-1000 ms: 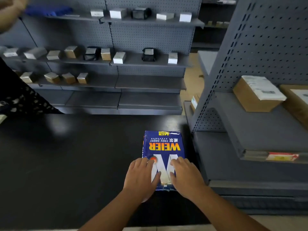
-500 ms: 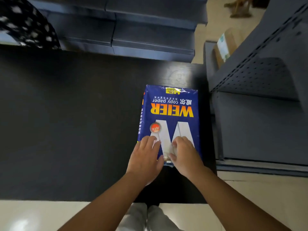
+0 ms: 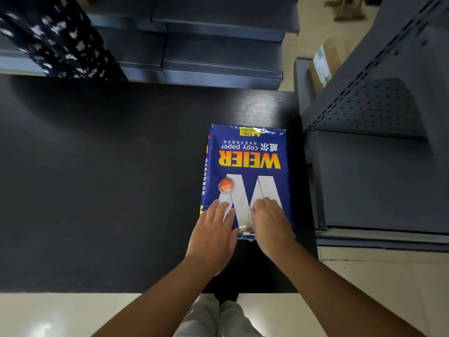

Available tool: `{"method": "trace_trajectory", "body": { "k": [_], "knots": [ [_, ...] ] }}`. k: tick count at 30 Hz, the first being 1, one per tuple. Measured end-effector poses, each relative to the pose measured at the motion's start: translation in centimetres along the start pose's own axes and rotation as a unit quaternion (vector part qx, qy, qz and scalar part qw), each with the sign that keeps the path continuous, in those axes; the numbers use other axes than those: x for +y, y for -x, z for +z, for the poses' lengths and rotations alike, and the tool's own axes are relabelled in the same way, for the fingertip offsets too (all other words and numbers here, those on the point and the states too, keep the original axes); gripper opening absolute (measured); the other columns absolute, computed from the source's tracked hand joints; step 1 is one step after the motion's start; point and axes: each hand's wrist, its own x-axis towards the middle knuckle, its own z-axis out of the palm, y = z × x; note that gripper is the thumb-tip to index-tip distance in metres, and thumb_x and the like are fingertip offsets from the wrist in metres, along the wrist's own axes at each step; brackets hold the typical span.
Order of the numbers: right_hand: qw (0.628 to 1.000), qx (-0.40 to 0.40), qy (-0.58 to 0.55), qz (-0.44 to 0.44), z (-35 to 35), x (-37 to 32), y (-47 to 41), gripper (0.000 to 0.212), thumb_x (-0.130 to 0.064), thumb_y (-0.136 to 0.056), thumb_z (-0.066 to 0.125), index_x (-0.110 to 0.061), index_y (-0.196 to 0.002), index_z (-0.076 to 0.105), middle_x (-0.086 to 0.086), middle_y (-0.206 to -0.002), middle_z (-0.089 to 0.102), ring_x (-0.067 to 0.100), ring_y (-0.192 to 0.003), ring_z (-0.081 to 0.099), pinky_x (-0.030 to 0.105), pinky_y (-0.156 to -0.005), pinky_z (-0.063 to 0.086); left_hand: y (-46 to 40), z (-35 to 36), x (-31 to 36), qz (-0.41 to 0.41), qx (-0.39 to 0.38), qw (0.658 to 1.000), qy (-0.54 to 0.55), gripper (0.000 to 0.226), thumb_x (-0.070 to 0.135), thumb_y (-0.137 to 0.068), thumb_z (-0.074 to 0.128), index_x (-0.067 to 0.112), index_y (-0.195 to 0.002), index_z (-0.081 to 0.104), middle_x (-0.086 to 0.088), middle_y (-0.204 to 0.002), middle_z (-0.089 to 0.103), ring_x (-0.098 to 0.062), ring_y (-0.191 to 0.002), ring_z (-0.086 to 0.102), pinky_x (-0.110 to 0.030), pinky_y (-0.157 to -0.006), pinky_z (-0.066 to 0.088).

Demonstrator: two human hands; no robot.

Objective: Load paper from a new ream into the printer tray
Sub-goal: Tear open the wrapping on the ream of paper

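Blue ream (image 3: pixel 246 166) near table's (image 3: pixel 97 190) right edge

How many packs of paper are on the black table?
1. The blue pack of paper lies flat near the table's right edge, both hands on its near end.

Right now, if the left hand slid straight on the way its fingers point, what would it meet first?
The left hand lies flat on the near end of the ream, fingers pointing away and slightly right. Sliding on, it would cross the wrapper and probably meet the round orange sticker first. Nothing stands on the ream in its way.
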Motion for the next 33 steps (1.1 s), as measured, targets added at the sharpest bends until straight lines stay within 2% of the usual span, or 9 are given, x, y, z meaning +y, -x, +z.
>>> {"method": "trace_trajectory", "body": {
  "k": [10, 14, 16, 20, 23, 26, 29, 31, 33],
  "knots": [
    [0.994, 0.014, 0.084, -0.073, 0.4, 1.1, 1.8, 0.022, -0.012, -0.093, 0.058, -0.008, -0.114, 0.055, 0.012, -0.109, 0.058, 0.024, -0.098, 0.054, 0.033, -0.089, 0.046, 0.0, 0.5, 0.3, 0.001, -0.010, 1.000, -0.022, 0.054, 0.043, -0.099, 0.048, 0.023, -0.145, 0.028, -0.001, -0.152, 0.033, -0.021, -0.144, 0.019, -0.036, -0.110, 0.038],
    [0.991, 0.022, 0.080, -0.104, 0.6, 1.5, 3.4, 0.025, -0.017, -0.080, 0.078, -0.011, -0.098, 0.063, 0.009, -0.092, 0.064, 0.023, -0.083, 0.058, 0.035, -0.078, 0.051, 0.2, 0.5, 0.5, 0.019, -0.018, 0.999, -0.047, 0.051, 0.041, -0.098, 0.053, 0.022, -0.142, 0.038, -0.001, -0.152, 0.034, -0.025, -0.144, 0.015, -0.040, -0.113, 0.037],
    [0.988, 0.004, 0.082, -0.131, 0.8, 1.6, 5.1, 0.030, -0.027, -0.079, 0.079, -0.012, -0.099, 0.062, 0.009, -0.092, 0.064, 0.025, -0.084, 0.060, 0.037, -0.079, 0.051, 0.2, 0.6, 0.5, 0.039, -0.015, 0.998, -0.048, 0.043, 0.039, -0.100, 0.050, 0.021, -0.138, 0.045, -0.002, -0.152, 0.034, -0.026, -0.144, 0.014, -0.040, -0.114, 0.036],
    [0.971, 0.034, 0.148, -0.183, 1.4, 1.7, 9.9, 0.053, -0.027, -0.055, 0.093, -0.005, -0.089, 0.060, 0.012, -0.075, 0.070, 0.029, -0.069, 0.068, 0.038, -0.065, 0.058, 0.8, 0.1, 0.9, -0.031, 0.021, 0.998, 0.054, 0.054, 0.052, -0.100, 0.036, 0.023, -0.145, 0.035, 0.002, -0.154, 0.033, -0.018, -0.146, 0.019, -0.036, -0.117, 0.031],
    [0.974, 0.048, 0.127, -0.183, 2.0, 2.7, 11.7, 0.041, -0.022, -0.053, 0.093, -0.011, -0.085, 0.071, 0.007, -0.080, 0.071, 0.025, -0.075, 0.068, 0.035, -0.071, 0.059, 2.0, 0.9, 1.6, -0.026, 0.015, 0.999, 0.041, 0.068, 0.067, -0.094, 0.032, 0.023, -0.146, 0.032, 0.001, -0.158, 0.029, -0.021, -0.148, 0.019, -0.041, -0.120, 0.025],
    [0.965, 0.078, 0.145, -0.206, 2.5, 3.3, 11.8, 0.045, -0.024, -0.044, 0.095, -0.012, -0.082, 0.076, 0.008, -0.078, 0.073, 0.024, -0.071, 0.072, 0.033, -0.068, 0.061, 2.6, 2.1, 2.2, -0.048, 0.010, 0.998, 0.031, 0.080, 0.077, -0.088, 0.029, 0.025, -0.148, 0.029, 0.001, -0.161, 0.024, -0.023, -0.150, 0.013, -0.043, -0.122, 0.019],
    [0.955, 0.096, 0.145, -0.240, 3.5, 3.7, 11.7, 0.053, -0.029, -0.055, 0.093, -0.011, -0.096, 0.065, 0.008, -0.087, 0.073, 0.024, -0.080, 0.071, 0.035, -0.077, 0.059, 2.6, 2.7, 2.5, -0.050, 0.020, 0.998, 0.015, 0.082, 0.078, -0.087, 0.028, 0.024, -0.148, 0.030, -0.001, -0.160, 0.026, -0.024, -0.150, 0.013, -0.042, -0.119, 0.013],
    [0.954, 0.109, 0.130, -0.248, 4.0, 4.2, 11.8, 0.062, -0.032, -0.057, 0.090, -0.009, -0.101, 0.053, 0.008, -0.088, 0.075, 0.024, -0.081, 0.073, 0.034, -0.077, 0.060, 2.5, 3.0, 2.2, -0.047, 0.018, 0.999, 0.018, 0.083, 0.079, -0.087, 0.027, 0.025, -0.149, 0.027, 0.000, -0.161, 0.023, -0.024, -0.151, 0.010, -0.042, -0.120, 0.013],
    [0.951, 0.113, 0.132, -0.256, 4.1, 4.4, 11.9, 0.062, -0.031, -0.058, 0.089, -0.009, -0.102, 0.052, 0.008, -0.089, 0.075, 0.024, -0.082, 0.073, 0.034, -0.077, 0.060, 2.6, 2.9, 1.9, -0.042, 0.014, 0.999, 0.021, 0.082, 0.078, -0.087, 0.030, 0.025, -0.151, 0.024, 0.001, -0.163, 0.020, -0.022, -0.151, 0.008, -0.042, -0.121, 0.015]
  ]
}}
